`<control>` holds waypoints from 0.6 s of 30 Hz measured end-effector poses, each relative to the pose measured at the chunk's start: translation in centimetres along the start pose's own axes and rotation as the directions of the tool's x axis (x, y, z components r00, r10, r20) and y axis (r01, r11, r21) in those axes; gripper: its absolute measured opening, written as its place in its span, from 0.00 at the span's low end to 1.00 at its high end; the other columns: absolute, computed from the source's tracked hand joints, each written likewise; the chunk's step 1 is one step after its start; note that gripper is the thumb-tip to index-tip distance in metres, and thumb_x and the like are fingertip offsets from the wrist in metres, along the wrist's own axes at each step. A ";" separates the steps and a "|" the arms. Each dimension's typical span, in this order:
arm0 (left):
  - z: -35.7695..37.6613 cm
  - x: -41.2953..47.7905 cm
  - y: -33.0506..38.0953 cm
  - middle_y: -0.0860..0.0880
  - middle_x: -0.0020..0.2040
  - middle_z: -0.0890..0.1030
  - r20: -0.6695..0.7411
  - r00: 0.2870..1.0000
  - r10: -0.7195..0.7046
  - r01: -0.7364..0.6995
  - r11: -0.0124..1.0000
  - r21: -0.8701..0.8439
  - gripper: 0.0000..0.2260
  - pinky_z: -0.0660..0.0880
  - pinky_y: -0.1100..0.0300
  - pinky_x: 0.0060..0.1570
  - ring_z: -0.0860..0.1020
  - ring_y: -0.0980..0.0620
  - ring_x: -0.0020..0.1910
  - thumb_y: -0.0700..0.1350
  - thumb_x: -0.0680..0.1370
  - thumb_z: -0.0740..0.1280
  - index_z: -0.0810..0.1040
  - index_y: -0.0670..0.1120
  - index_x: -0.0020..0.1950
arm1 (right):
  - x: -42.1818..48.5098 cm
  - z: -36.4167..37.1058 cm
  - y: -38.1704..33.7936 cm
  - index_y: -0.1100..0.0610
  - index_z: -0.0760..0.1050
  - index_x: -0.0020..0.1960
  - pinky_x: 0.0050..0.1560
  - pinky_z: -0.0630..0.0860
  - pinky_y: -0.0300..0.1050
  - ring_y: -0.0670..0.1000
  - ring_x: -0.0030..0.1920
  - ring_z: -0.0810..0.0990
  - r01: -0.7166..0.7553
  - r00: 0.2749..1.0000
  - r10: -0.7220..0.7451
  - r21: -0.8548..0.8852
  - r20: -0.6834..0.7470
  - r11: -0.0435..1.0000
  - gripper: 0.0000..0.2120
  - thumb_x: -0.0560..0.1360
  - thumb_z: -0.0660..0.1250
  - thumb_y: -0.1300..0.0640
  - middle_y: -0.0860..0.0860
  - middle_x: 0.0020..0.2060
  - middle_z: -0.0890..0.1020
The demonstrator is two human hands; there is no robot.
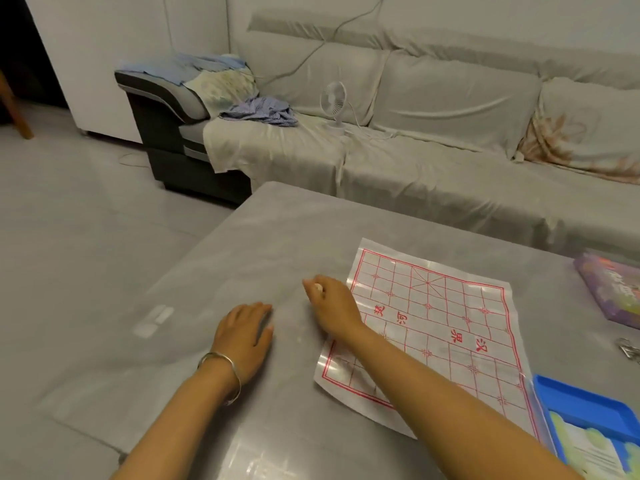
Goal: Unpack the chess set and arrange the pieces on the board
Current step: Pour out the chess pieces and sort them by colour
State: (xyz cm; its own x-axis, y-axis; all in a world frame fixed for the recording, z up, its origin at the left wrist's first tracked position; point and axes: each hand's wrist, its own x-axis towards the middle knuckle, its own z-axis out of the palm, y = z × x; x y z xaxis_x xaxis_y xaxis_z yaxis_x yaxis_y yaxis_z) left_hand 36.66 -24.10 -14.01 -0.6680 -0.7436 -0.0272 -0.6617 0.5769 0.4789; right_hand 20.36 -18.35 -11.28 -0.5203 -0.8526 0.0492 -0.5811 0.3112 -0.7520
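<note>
A thin paper board [446, 327] with a red printed grid and red characters lies flat on the grey table [277, 237], right of the middle. My right hand [332, 306] is at the board's left edge, its forearm crossing the board's near corner; its curled fingers pinch a small pale piece [317, 287]. My left hand [244, 332], with a silver bangle on the wrist, rests palm down on the table to the left of the board, fingers straight. No other pieces show on the board.
A blue tray [568, 396] holding printed paper sits at the near right corner. A purple box [613, 289] lies at the far right, metal clips [628, 351] below it. A covered sofa [433, 161] with a small fan [334, 102] stands behind the table.
</note>
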 end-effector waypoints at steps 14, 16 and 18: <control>0.1 -1.0 -1.5 0.51 0.77 0.49 -0.009 0.997 -0.082 0.083 0.988 0.129 0.24 0.44 0.56 0.73 0.49 0.49 0.75 0.53 0.80 0.44 0.50 0.49 0.76 | 0.9 5.2 1.8 0.53 0.70 0.54 0.53 0.61 0.40 0.49 0.52 0.67 0.355 0.934 -0.346 -0.297 0.084 0.886 0.11 0.77 0.60 0.47 0.49 0.53 0.71; -0.1 -0.8 -0.7 0.50 0.77 0.48 0.011 0.994 -0.109 0.107 0.987 0.117 0.23 0.44 0.54 0.73 0.47 0.49 0.75 0.50 0.82 0.49 0.49 0.50 0.76 | 1.0 5.0 1.7 0.52 0.70 0.57 0.55 0.60 0.40 0.49 0.56 0.67 0.337 0.941 -0.321 -0.294 0.102 0.894 0.13 0.77 0.61 0.46 0.48 0.56 0.72; -0.4 -0.6 0.1 0.49 0.77 0.49 0.010 0.993 -0.116 0.114 0.989 0.096 0.23 0.44 0.54 0.73 0.48 0.48 0.75 0.49 0.81 0.51 0.49 0.49 0.76 | 1.1 4.4 1.4 0.52 0.71 0.60 0.59 0.61 0.41 0.50 0.60 0.67 0.277 0.958 -0.251 -0.224 0.136 0.934 0.14 0.77 0.61 0.47 0.49 0.59 0.72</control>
State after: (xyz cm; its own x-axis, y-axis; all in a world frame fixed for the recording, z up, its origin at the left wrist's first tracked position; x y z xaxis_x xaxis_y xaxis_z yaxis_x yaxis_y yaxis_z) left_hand 37.15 -23.78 -13.57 -0.5905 -0.8019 -0.0915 -0.7632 0.5180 0.3863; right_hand 21.73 -20.68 -15.13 -0.2670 -0.9525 0.1466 -0.8275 0.1486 -0.5414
